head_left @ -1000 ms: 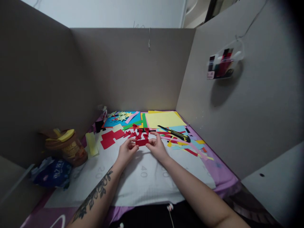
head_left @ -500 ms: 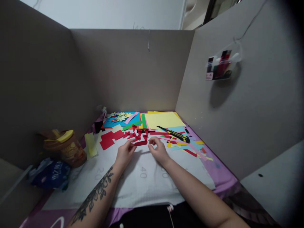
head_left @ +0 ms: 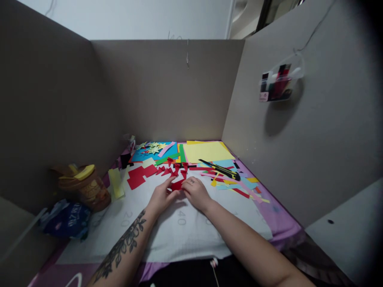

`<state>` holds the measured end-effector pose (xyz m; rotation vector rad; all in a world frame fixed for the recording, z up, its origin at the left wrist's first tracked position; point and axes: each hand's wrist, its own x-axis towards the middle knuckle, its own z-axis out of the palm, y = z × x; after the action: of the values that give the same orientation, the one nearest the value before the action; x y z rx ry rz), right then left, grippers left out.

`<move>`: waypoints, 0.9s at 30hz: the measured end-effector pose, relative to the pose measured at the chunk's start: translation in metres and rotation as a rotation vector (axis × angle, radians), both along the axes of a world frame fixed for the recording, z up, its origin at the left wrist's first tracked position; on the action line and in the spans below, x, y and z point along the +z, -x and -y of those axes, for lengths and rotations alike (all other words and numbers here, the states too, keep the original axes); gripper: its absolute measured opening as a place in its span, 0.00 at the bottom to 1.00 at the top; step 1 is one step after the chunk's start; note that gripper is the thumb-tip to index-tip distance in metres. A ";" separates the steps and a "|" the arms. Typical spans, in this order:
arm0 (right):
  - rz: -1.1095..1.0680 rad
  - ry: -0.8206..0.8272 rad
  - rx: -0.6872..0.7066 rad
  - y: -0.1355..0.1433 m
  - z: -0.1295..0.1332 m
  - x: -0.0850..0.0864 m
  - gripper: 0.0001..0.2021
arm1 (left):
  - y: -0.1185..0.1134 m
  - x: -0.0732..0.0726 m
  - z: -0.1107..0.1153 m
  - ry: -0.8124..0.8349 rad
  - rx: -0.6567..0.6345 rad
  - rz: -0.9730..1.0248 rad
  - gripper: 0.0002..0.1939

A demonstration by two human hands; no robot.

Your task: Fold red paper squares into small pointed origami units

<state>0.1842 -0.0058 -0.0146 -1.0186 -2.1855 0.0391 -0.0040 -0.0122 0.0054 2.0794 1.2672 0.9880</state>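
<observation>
A small red piece of paper (head_left: 177,185) lies between my two hands, low over the white sheet. My left hand (head_left: 163,195) is closed on its left side, thumb below and fingers above. At its right edge the fingers of my right hand (head_left: 196,193) are pressed together on the paper. Just beyond my fingertips lie several small folded red paper pieces (head_left: 176,170). Flat red paper squares (head_left: 137,177) rest to the left of them.
A black and yellow box cutter (head_left: 221,169) lies among coloured paper strips (head_left: 239,185) on the right. Yellow paper sheets (head_left: 208,151) and pale paper stars (head_left: 153,147) are at the back. On the left stand a brown cup (head_left: 89,189) and a blue packet (head_left: 66,219).
My hands have come closer together and slightly toward me. The red paper, seen before as a narrow strip between them, now shows a broader face and sits lower.
</observation>
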 end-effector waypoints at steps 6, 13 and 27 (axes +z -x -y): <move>0.150 -0.053 0.115 0.002 0.001 -0.001 0.09 | -0.001 -0.005 -0.003 0.008 0.088 -0.031 0.17; 0.215 -0.122 0.196 0.008 0.005 0.000 0.07 | 0.004 -0.008 -0.008 0.011 0.193 -0.081 0.11; 0.069 0.168 0.172 -0.011 -0.017 -0.017 0.12 | 0.009 -0.009 -0.006 -0.249 -0.171 -0.391 0.16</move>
<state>0.1951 0.0113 -0.0312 -0.9311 -2.3601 0.2742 -0.0130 -0.0058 -0.0040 2.6226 1.1631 0.7134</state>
